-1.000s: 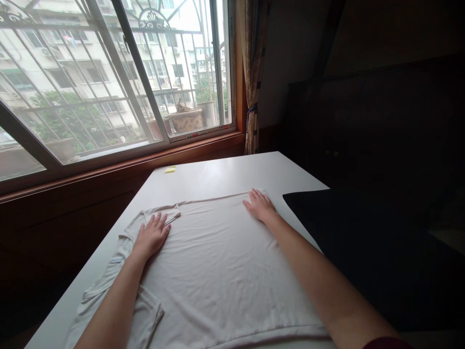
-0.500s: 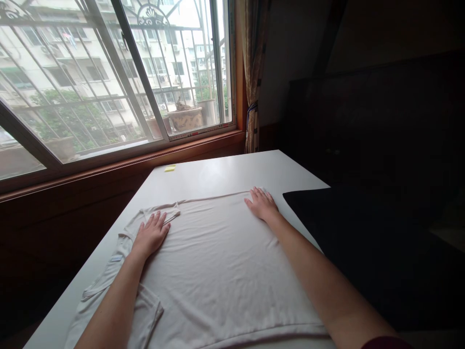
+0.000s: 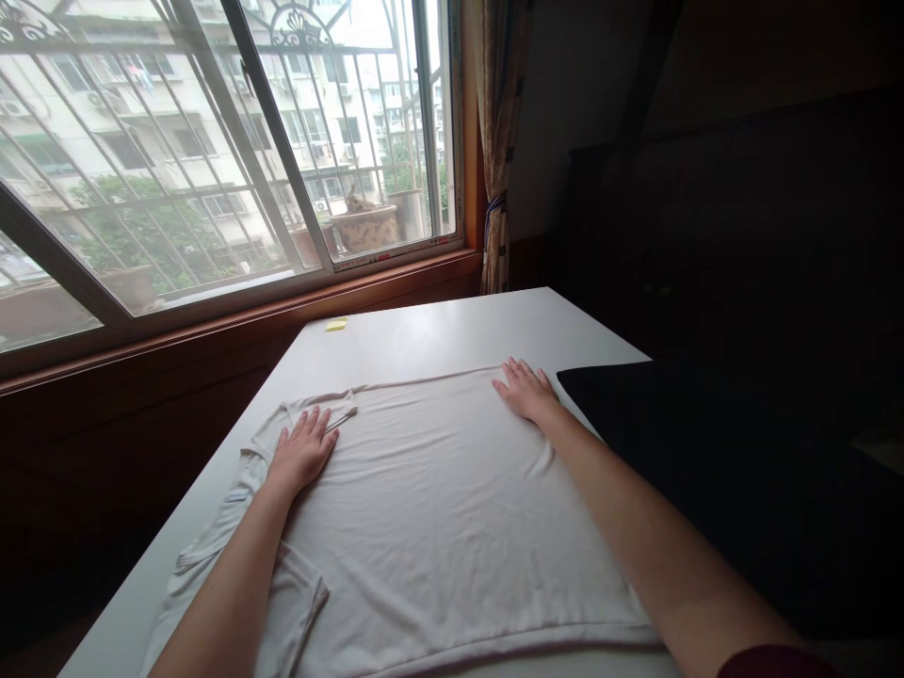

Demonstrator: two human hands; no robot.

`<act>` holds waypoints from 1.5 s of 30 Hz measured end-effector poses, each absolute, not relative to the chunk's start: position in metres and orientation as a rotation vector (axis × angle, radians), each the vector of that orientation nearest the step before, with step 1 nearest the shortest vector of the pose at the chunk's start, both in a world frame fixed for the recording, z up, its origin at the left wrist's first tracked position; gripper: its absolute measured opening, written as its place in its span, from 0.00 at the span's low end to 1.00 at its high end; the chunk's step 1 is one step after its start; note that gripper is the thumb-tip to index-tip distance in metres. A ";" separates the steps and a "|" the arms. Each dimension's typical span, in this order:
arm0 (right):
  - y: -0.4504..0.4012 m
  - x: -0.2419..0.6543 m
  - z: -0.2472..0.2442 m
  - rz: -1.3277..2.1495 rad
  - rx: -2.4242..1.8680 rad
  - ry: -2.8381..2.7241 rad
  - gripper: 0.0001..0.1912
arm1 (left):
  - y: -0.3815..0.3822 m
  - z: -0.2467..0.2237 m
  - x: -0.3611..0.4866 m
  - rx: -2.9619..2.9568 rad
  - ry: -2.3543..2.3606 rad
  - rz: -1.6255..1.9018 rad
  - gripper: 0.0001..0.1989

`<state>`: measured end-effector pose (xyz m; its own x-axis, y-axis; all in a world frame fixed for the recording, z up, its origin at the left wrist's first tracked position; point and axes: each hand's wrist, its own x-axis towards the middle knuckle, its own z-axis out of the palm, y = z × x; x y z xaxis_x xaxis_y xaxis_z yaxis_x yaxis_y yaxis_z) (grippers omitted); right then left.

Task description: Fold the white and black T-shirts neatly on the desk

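Note:
A white short-sleeved shirt (image 3: 438,490) lies spread on a white table (image 3: 424,334), its neck side to the left and its hem to the right, with light wrinkles across the body. My left hand (image 3: 303,454) rests flat on the shirt near the far sleeve, fingers apart. Flat on the far right corner of the shirt lies my right hand (image 3: 524,388), its fingers spread. Neither hand grips the cloth. My left forearm covers part of the neckline and the near sleeve.
A yellow sticky note (image 3: 336,324) is on the table's far left corner. Beyond stand a barred window (image 3: 212,160) and a tied curtain (image 3: 497,188). Dark cloth (image 3: 678,471) lies along the table's right side.
My right hand has slid slightly to the right along the shirt's far edge. My left hand stays at the same place on the shirt. The whole view has shifted a little.

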<state>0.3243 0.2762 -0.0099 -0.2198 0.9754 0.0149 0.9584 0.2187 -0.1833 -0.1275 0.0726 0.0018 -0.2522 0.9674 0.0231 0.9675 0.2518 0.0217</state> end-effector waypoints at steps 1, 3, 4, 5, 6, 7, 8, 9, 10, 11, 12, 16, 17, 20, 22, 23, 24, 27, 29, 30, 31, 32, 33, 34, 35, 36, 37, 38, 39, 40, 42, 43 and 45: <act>0.277 0.329 -0.010 0.204 -1.888 -2.345 0.39 | 0.072 0.002 -0.127 -1.914 -2.484 -0.047 0.34; 0.278 0.338 -0.007 0.207 -1.902 -2.345 0.38 | 0.072 0.003 -0.126 -1.908 -2.489 -0.047 0.34; 0.277 0.342 -0.004 0.209 -1.905 -2.350 0.38 | 0.072 0.003 -0.126 -1.908 -2.489 -0.050 0.34; 0.276 0.343 0.000 0.208 -1.905 -2.356 0.38 | 0.072 0.003 -0.127 -1.910 -2.488 -0.054 0.34; 0.274 0.344 0.004 0.203 -1.900 -2.363 0.37 | 0.072 0.002 -0.127 -1.912 -2.486 -0.058 0.34; 0.270 0.342 0.009 0.191 -1.889 -2.369 0.37 | 0.072 0.002 -0.127 -1.915 -2.484 -0.062 0.34; 0.264 0.338 0.013 0.173 -1.870 -2.374 0.36 | 0.072 0.001 -0.127 -1.918 -2.483 -0.065 0.34; 0.257 0.333 0.017 0.150 -1.846 -2.378 0.36 | 0.072 0.001 -0.127 -1.919 -2.484 -0.067 0.34; 0.247 0.327 0.019 0.125 -1.817 -2.384 0.36 | 0.073 0.001 -0.128 -1.920 -2.486 -0.069 0.34; 0.236 0.320 0.019 0.105 -1.775 -2.398 0.35 | 0.073 0.001 -0.128 -1.921 -2.487 -0.071 0.34; 0.224 0.313 0.018 0.096 -1.725 -2.421 0.35 | 0.073 0.000 -0.128 -1.921 -2.489 -0.072 0.34; 0.181 0.298 0.002 0.152 -1.488 -2.568 0.37 | 0.073 0.000 -0.129 -1.919 -2.494 -0.076 0.35; 0.175 0.300 -0.001 0.167 -1.469 -2.584 0.37 | 0.073 0.000 -0.129 -1.919 -2.495 -0.075 0.35; 0.173 0.314 -0.005 0.166 -1.548 -2.553 0.37 | 0.073 0.000 -0.130 -1.925 -2.491 -0.074 0.35; 0.179 0.326 -0.004 0.151 -1.618 -2.516 0.37 | 0.074 -0.001 -0.130 -1.928 -2.488 -0.074 0.35; 0.182 0.332 -0.002 0.146 -1.637 -2.508 0.36 | 0.074 -0.001 -0.131 -1.929 -2.487 -0.073 0.34; 0.185 0.336 -0.001 0.144 -1.644 -2.505 0.36 | 0.075 -0.001 -0.131 -1.929 -2.486 -0.072 0.34; 0.188 0.344 0.000 0.150 -1.632 -2.512 0.35 | 0.074 0.000 -0.131 -1.928 -2.483 -0.072 0.34; 0.187 0.345 0.000 0.149 -1.626 -2.512 0.36 | 0.072 0.003 -0.128 -1.913 -2.486 -0.082 0.34; 0.186 0.345 -0.001 0.148 -1.627 -2.513 0.36 | 0.071 0.005 -0.126 -1.893 -2.476 -0.090 0.34; 0.186 0.344 -0.001 0.145 -1.629 -2.513 0.36 | 0.069 0.008 -0.122 -1.872 -2.447 -0.097 0.33; 0.185 0.344 -0.001 0.143 -1.632 -2.513 0.36 | 0.068 0.011 -0.116 -1.854 -2.400 -0.103 0.32; 0.185 0.343 -0.001 0.140 -1.635 -2.513 0.36 | 0.066 0.015 -0.109 -1.847 -2.339 -0.106 0.32; 0.185 0.343 -0.001 0.138 -1.636 -2.515 0.36 | 0.065 0.019 -0.099 -1.858 -2.268 -0.110 0.31; 0.185 0.343 -0.002 0.136 -1.635 -2.515 0.36 | 0.065 0.023 -0.087 -1.888 -2.198 -0.116 0.31; 0.185 0.343 -0.002 0.134 -1.632 -2.515 0.35 | 0.065 0.026 -0.072 -1.938 -2.137 -0.124 0.30; 0.186 0.344 -0.003 0.132 -1.629 -2.513 0.35 | 0.066 0.029 -0.056 -2.001 -2.084 -0.141 0.30; 0.186 0.344 -0.004 0.131 -1.626 -2.513 0.35 | 0.067 0.031 -0.038 -2.072 -2.036 -0.160 0.30; 0.187 0.344 -0.005 0.130 -1.625 -2.510 0.35 | 0.069 0.032 -0.019 -2.151 -2.000 -0.170 0.30; 0.187 0.344 -0.005 0.128 -1.626 -2.508 0.35 | 0.072 0.031 0.000 -2.230 -1.966 -0.180 0.30; 0.188 0.344 -0.006 0.127 -1.629 -2.509 0.35 | 0.078 0.026 0.035 -2.385 -1.909 -0.188 0.31; 0.188 0.344 -0.006 0.126 -1.631 -2.510 0.35 | 0.081 0.022 0.049 -2.457 -1.895 -0.172 0.31; 0.187 0.344 -0.005 0.124 -1.635 -2.514 0.35 | 0.086 0.014 0.069 -2.546 -1.881 -0.144 0.31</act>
<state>0.3445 0.1866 -0.0048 -0.3998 0.9138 0.0719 0.9023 0.4061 -0.1446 0.0687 0.0862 0.0143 0.2913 0.9549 0.0570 0.9525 -0.2950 0.0752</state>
